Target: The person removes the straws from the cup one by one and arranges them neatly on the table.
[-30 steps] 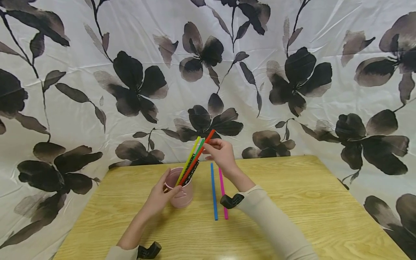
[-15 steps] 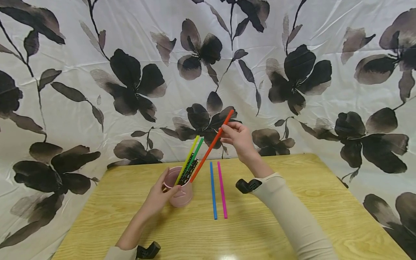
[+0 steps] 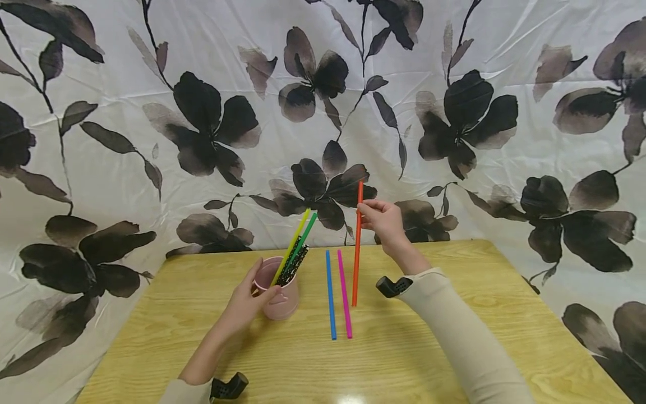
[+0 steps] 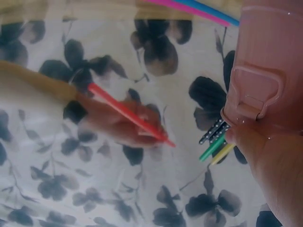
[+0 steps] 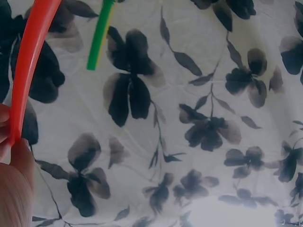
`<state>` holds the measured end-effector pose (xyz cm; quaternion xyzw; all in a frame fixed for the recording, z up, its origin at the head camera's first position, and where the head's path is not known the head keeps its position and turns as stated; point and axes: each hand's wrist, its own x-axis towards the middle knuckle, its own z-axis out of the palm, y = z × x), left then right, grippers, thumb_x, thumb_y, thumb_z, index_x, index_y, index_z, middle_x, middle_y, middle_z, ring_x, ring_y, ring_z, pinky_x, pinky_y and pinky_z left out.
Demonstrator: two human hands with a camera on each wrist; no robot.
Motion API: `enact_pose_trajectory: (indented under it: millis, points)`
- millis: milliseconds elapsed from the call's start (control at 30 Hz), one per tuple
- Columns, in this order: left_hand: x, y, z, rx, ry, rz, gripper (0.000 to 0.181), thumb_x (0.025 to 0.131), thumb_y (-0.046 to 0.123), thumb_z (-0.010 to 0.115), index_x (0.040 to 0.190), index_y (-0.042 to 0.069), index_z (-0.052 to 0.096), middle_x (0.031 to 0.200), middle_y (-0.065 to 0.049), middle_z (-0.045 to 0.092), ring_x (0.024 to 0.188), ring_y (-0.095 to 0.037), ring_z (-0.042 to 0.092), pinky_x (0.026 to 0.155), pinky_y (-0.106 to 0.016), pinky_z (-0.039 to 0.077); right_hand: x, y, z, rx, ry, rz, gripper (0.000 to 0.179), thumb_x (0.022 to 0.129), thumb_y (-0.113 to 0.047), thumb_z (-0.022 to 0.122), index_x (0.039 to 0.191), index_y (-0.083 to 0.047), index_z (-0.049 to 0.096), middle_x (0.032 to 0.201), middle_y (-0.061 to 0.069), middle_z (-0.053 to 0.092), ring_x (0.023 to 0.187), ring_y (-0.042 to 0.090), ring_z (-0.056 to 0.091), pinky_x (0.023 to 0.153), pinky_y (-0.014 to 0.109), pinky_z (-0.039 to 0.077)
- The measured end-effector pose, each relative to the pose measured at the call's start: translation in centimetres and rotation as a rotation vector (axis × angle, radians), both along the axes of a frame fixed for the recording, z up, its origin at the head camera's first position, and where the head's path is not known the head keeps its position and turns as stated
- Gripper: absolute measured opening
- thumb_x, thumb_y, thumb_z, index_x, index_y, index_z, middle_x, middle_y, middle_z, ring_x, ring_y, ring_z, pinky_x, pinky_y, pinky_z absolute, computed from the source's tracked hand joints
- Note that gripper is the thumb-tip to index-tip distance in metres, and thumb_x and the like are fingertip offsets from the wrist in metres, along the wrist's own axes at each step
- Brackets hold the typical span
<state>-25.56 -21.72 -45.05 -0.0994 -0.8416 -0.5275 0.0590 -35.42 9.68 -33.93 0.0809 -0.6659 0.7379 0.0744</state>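
Note:
My left hand [image 3: 243, 307] grips a small pink pail [image 3: 282, 306] by its rim, thumb at the front; the left wrist view shows a raised handle on the pail's side [image 4: 258, 90]. Inside lean a yellow straw [image 3: 291, 244], a green straw [image 3: 309, 229] and black straws with white dots [image 3: 294, 266]. To the right, my right hand [image 3: 388, 225] pinches a red straw [image 3: 358, 252] near its upper end. It stands almost upright, just right of a blue straw [image 3: 331, 297] and a pink straw [image 3: 345, 297] lying side by side on the table.
The wooden table [image 3: 434, 314] extends on both sides of the straws. Behind its far edge hangs a white cloth [image 3: 383, 140] with dark flower prints.
My right hand has drawn the red straw out of the pail and carried it to the right, turning it from slanted to nearly upright. The left hand has stayed on the pail.

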Motion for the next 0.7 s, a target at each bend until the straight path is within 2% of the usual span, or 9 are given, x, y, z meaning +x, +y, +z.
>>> enact_pose_trajectory:
  millis: [67, 167, 367, 467, 700]
  points:
    - [0.0, 0.0, 0.1, -0.009, 0.017, -0.003, 0.077, 0.079, 0.042, 0.062, 0.139, 0.033, 0.015, 0.121, -0.007, 0.045, 0.091, -0.02, 0.05, 0.075, -0.035, 0.043, -0.6, 0.2, -1.0, 0.027, -0.022, -0.015, 0.029, 0.079, -0.02, 0.067, 0.1, 0.001, 0.063, 0.084, 0.012, 0.064, 0.065, 0.019, 0.059, 0.061, 0.03, 0.053]
    - [-0.1, -0.1, 0.0, -0.026, 0.019, -0.008, 0.077, 0.079, 0.044, 0.061, 0.139, 0.033, 0.014, 0.116, -0.007, 0.048, 0.087, -0.02, 0.05, 0.073, -0.034, 0.044, -1.3, 0.5, -2.4, 0.068, -0.055, -0.039, 0.029, 0.08, -0.02, 0.066, 0.1, 0.0, 0.063, 0.083, 0.011, 0.064, 0.064, 0.018, 0.059, 0.06, 0.03, 0.053]
    - [-0.1, -0.1, 0.2, -0.001, -0.028, -0.021, 0.079, 0.08, 0.041, 0.061, 0.141, 0.026, 0.012, 0.136, -0.007, 0.031, 0.11, -0.023, 0.043, 0.086, -0.038, 0.041, -2.2, 0.6, -4.5, 0.111, -0.082, -0.033, 0.025, 0.079, -0.016, 0.066, 0.099, -0.001, 0.064, 0.082, 0.011, 0.064, 0.063, 0.017, 0.059, 0.067, 0.041, 0.051]
    - [-0.1, -0.1, 0.3, 0.004, -0.028, -0.017, 0.079, 0.08, 0.04, 0.061, 0.141, 0.027, 0.013, 0.136, -0.007, 0.031, 0.111, -0.024, 0.044, 0.087, -0.039, 0.04, -2.6, 0.4, -5.5, 0.129, -0.086, -0.028, 0.026, 0.079, -0.016, 0.067, 0.099, 0.0, 0.064, 0.084, 0.015, 0.064, 0.062, 0.018, 0.06, 0.069, 0.046, 0.05]
    - [-0.2, -0.1, 0.2, -0.003, -0.004, -0.007, 0.078, 0.081, 0.038, 0.062, 0.141, 0.026, 0.014, 0.131, -0.007, 0.037, 0.102, -0.023, 0.047, 0.082, -0.036, 0.041, -3.5, -0.1, -8.1, 0.194, -0.153, -0.051, 0.023, 0.077, -0.016, 0.068, 0.096, -0.003, 0.065, 0.079, 0.011, 0.064, 0.058, 0.017, 0.06, 0.062, 0.039, 0.052]
